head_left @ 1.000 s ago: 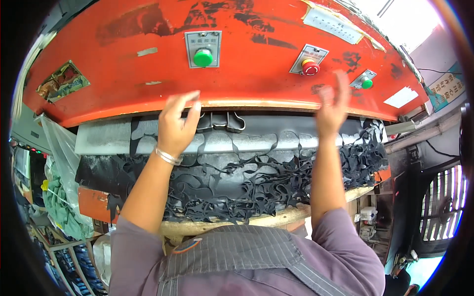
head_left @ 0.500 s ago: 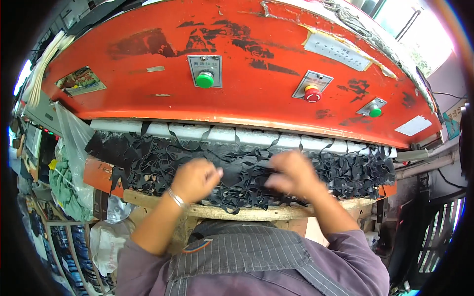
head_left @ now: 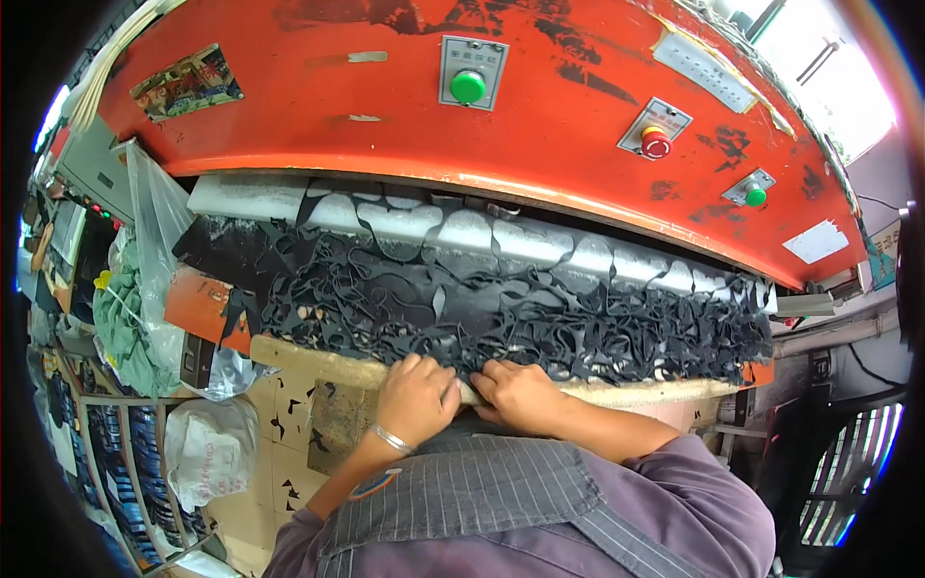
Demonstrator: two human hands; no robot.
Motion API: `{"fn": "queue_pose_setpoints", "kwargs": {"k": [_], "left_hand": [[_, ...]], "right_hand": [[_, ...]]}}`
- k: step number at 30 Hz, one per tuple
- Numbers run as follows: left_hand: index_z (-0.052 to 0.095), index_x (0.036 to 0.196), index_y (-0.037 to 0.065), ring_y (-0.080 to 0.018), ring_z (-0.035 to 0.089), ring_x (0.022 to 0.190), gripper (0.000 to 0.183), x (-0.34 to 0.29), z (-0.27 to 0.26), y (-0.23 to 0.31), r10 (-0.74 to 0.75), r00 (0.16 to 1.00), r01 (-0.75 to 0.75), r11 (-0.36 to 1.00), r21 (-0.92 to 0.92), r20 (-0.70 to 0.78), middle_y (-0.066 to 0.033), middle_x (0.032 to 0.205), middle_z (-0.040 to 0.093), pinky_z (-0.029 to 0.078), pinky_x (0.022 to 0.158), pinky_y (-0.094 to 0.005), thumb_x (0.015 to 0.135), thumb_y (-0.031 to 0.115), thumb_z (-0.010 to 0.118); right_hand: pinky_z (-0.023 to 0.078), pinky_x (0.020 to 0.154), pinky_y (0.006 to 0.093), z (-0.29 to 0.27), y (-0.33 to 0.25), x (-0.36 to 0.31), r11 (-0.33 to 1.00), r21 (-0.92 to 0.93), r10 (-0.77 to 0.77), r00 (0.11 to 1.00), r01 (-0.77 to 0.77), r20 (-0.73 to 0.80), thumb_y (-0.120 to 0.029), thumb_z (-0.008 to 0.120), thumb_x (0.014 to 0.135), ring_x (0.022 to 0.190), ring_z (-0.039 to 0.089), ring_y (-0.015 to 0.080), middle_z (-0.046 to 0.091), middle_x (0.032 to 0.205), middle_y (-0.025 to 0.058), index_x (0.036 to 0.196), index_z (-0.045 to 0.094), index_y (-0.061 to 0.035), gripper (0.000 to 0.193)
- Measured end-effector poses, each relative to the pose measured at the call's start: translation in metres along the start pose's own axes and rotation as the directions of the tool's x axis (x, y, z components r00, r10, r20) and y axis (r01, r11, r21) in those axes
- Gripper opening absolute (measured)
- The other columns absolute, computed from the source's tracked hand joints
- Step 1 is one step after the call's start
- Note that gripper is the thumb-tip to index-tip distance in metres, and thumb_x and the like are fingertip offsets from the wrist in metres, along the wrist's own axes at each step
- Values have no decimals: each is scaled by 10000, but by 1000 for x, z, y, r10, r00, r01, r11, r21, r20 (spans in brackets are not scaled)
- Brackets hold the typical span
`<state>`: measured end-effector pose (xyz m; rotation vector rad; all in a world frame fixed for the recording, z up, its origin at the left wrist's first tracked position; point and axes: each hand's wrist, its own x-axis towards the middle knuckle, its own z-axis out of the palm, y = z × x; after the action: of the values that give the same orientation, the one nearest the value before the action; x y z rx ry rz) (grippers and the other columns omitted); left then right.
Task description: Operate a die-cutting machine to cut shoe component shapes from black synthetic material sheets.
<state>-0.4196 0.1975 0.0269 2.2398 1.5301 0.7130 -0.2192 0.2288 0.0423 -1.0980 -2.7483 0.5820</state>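
Observation:
A tangled mass of black scrap strips, cut from thin sheet material, covers the bed below a red machine front. At its near edge, above the light wooden rail, my left hand is closed, fingers curled into the strips. Close to its right, my right hand is bent the same way at that edge. Both appear to grip the strips, though my fingers hide most of what they hold. Behind the tangle lies a long white slab with dark looping strips draped over it.
The machine front carries green buttons and a red knob. Left of the bed hangs clear plastic sheeting, with green cloth nearby. A white bag stands below, beside a rack. Black scraps dot the tiled floor.
Both hands have come down and toward my body, from above the scraps to their near edge, and closer together. The strips on the slab and bed are rearranged. My view has shifted.

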Motion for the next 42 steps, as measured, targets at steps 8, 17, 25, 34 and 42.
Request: {"fn": "queue_pose_setpoints", "kwargs": {"k": [8, 17, 25, 34, 42], "left_hand": [[710, 981, 88, -260, 614, 912, 335, 77, -2, -15, 156, 892, -151, 987, -47, 424, -84, 938, 667, 477, 828, -370, 838, 382, 633], [425, 1421, 136, -345, 290, 1406, 583, 43, 11, -93, 321, 615, -290, 941, -173, 720, -158, 1485, 376, 246, 1133, -487, 919, 396, 567], [438, 1375, 29, -292, 598, 1086, 563, 169, 17, -79, -28, 974, 136, 866, -481, 225, -167, 1296, 580, 433, 985, -367, 876, 216, 620], [155, 1464, -69, -242, 343, 1387, 758, 222, 117, -84, -97, 990, 118, 963, -243, 98, -146, 1427, 466, 110, 1151, -491, 830, 150, 506], [181, 1459, -65, -227, 371, 1370, 768, 223, 114, -81, -105, 989, 123, 973, -197, 101, -162, 1424, 465, 116, 1145, -467, 793, 131, 510]], "right_hand": [[504, 740, 372, -60, 117, 170, 880, -406, -389, 862, 245, -324, -173, 583, 793, 831, 647, 262, 647, 797, 84, 922, 640, -66, 177], [529, 727, 414, -78, 164, 215, 862, -507, -80, 989, 4, -127, -156, 606, 796, 873, 649, 292, 662, 878, 119, 852, 651, -81, 104], [549, 690, 397, -51, 247, 111, 556, 358, 823, 438, -750, -360, -232, 657, 716, 665, 686, 323, 655, 655, 216, 798, 651, 38, 282], [222, 1123, 487, -8, 222, 56, 864, 158, 498, 768, -478, -402, -447, 847, 595, 1371, 337, 388, 440, 1408, 249, 1275, 536, -135, 810], [379, 1032, 461, 6, 214, 57, 902, -30, 329, 728, -432, -601, -431, 846, 608, 1239, 485, 420, 555, 1254, 288, 1124, 610, -51, 683]]}}
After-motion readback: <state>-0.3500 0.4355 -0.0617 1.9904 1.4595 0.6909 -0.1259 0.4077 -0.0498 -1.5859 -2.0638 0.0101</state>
